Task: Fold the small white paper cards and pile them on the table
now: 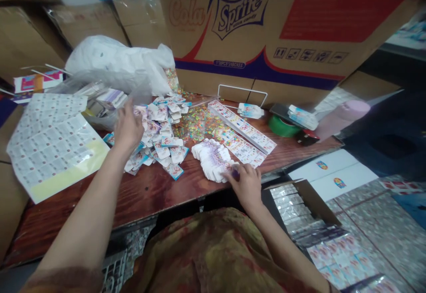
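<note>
My left hand [128, 126] is over the left side of a loose heap of small printed flat cartons [163, 126], beside a clear plastic bag [100, 117]. Its fingers are bent but apart, and I see nothing held in them. Flat white-and-purple cartons lie overlapped in a fanned row [213, 157] near the table's front edge. At the right end of that row, my right hand [246, 184] pinches a purple-marked carton between thumb and fingers. Behind the row lies a clear bag of tiny colourful candies [196, 122].
A big Sprite carton [246, 57] stands along the table's back. Printed sticker sheets [60, 137] lie at left, sticker strips [242, 128] right of the candies. Green tape [282, 126] and a pink bottle [344, 115] stand at right. Below is an open box of wrapped packs [293, 206].
</note>
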The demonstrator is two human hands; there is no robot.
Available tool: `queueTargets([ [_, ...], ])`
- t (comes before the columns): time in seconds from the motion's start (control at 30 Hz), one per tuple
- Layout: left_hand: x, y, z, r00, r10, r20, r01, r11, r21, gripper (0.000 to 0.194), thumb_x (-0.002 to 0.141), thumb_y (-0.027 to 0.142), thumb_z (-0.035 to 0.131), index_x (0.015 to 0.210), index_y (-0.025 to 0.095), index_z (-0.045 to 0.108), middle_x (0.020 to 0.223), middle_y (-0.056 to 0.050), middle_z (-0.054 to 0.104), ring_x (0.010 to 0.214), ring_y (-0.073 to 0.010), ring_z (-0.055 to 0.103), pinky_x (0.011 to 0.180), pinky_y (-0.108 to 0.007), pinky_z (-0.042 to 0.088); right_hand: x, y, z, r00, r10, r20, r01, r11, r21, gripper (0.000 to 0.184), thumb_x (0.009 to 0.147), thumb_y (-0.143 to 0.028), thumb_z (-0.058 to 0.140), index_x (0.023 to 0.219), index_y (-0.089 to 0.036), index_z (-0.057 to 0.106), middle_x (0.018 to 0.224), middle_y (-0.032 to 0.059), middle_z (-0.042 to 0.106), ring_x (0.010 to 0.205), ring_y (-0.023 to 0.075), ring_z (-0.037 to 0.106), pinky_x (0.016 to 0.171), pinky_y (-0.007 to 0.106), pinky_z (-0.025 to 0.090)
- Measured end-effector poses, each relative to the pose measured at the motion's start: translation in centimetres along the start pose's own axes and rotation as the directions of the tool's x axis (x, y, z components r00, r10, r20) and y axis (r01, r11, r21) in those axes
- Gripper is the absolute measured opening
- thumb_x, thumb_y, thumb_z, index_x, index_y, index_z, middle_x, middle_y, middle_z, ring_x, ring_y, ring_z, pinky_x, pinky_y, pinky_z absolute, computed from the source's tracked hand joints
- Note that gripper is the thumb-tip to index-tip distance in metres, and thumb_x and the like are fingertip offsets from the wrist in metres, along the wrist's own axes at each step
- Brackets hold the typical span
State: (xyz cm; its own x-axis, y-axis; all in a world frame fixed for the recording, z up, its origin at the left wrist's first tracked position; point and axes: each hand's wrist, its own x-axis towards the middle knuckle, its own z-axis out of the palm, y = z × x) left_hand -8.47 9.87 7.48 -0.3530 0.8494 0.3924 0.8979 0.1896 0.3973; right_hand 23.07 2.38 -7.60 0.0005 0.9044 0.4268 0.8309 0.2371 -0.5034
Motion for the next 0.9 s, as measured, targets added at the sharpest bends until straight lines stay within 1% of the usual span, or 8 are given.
queueTargets([
  [0.1,-0.9,0.7,1.4,0.998,0.052,0.022,-0.056,0.976,0.21,0.056,0.084,0.02,0.051,0.138,0.011,0.038,0.143,-0.026,0.033,0.134,-0.0447,0.029,0.102,-0.064,0.026,-0.2,-0.4,0.8,1.0,-0.012,-0.004,0.012,0.998,-0.061,0.042,0.083,-0.055,0.057,0.097,-0.017,0.066,0.093,0.0135,0.061,0.089,0.0291,0.055,0.09,0.052,0.035],
  [0.2,-5.8,3.3,3.6,0.968,0.248,0.033,-0.25,0.95,0.187,0.044,0.087,0.022,0.048,0.13,0.014,0.048,0.142,-0.021,0.037,0.137,-0.0418,0.023,0.105,-0.063,0.025,0.1,-0.4,1.3,1.0,0.009,-0.015,-0.009,1.0,-0.006,0.036,0.085,-0.052,0.056,0.089,-0.018,0.067,0.087,0.0107,0.062,0.086,0.0271,0.056,0.088,0.048,0.037],
  [0.3,-11.6,6.8,5.6,0.846,0.499,0.19,-0.5,0.865,-0.042,0.032,0.09,0.023,0.044,0.119,0.018,0.056,0.127,-0.016,0.053,0.132,-0.0341,0.036,0.105,-0.055,0.033,1.1,0.1,1.1,0.999,0.052,0.01,-0.053,0.983,0.178,0.03,0.085,-0.047,0.058,0.074,-0.02,0.066,0.073,0.0046,0.061,0.072,0.0213,0.057,0.079,0.041,0.043],
  [0.4,-15.4,9.4,6.3,0.747,0.584,0.318,-0.537,0.812,-0.231,0.041,0.09,0.026,0.047,0.129,0.017,0.047,0.125,-0.016,0.055,0.132,-0.0318,0.036,0.107,-0.052,0.033,2.2,0.1,-0.5,0.999,0.027,0.029,-0.036,0.931,0.362,0.024,0.085,-0.039,0.06,0.07,-0.021,0.066,0.066,0.0014,0.062,0.061,0.0171,0.056,0.077,0.039,0.046],
  [0.53,-15.6,10.5,5.2,0.68,0.529,0.508,-0.269,0.824,-0.498,0.069,0.084,0.03,0.057,0.143,0.015,0.024,0.138,-0.019,0.045,0.133,-0.0318,0.037,0.106,-0.051,0.033,3.0,-1.3,-4.0,0.976,-0.214,-0.042,0.213,0.901,0.379,0.012,0.084,-0.026,0.061,0.074,-0.024,0.067,0.072,-0.0017,0.067,0.064,0.0152,0.061,0.106,0.051,0.029],
  [0.63,-14.4,10.0,4.5,0.496,0.587,0.64,0.103,0.693,-0.714,0.05,0.087,0.036,0.051,0.132,0.016,0.041,0.126,-0.015,0.056,0.116,-0.0249,0.054,0.098,-0.041,0.043,3.1,-2.8,-5.8,0.927,-0.372,-0.056,0.362,0.842,0.401,0.015,0.084,-0.017,0.057,0.081,-0.027,0.068,0.082,-0.0023,0.07,0.071,0.0145,0.065,0.111,0.05,0.024],
  [0.73,-14.0,9.2,4.9,0.309,0.61,0.73,0.447,0.584,-0.677,0.028,0.086,0.039,0.05,0.094,0.014,0.059,0.089,-0.007,0.066,0.085,-0.0168,0.062,0.08,-0.031,0.05,3.1,-3.8,-6.0,0.902,-0.428,-0.05,0.402,0.796,0.452,0.017,0.085,-0.014,0.054,0.083,-0.026,0.066,0.082,-0.002,0.07,0.071,0.0139,0.065,0.112,0.048,0.026],
  [0.9,-15.3,8.3,6.1,0.341,0.457,0.821,0.504,0.649,-0.57,0.037,0.078,0.045,0.058,0.058,0.015,0.049,0.047,0.002,0.051,0.045,-0.0091,0.049,0.048,-0.021,0.039,3.0,-4.7,-5.2,0.911,-0.388,0.138,0.238,0.771,0.591,0.014,0.087,-0.02,0.053,0.076,-0.023,0.06,0.069,-0.0032,0.065,0.063,0.0131,0.06,0.108,0.048,0.032],
])
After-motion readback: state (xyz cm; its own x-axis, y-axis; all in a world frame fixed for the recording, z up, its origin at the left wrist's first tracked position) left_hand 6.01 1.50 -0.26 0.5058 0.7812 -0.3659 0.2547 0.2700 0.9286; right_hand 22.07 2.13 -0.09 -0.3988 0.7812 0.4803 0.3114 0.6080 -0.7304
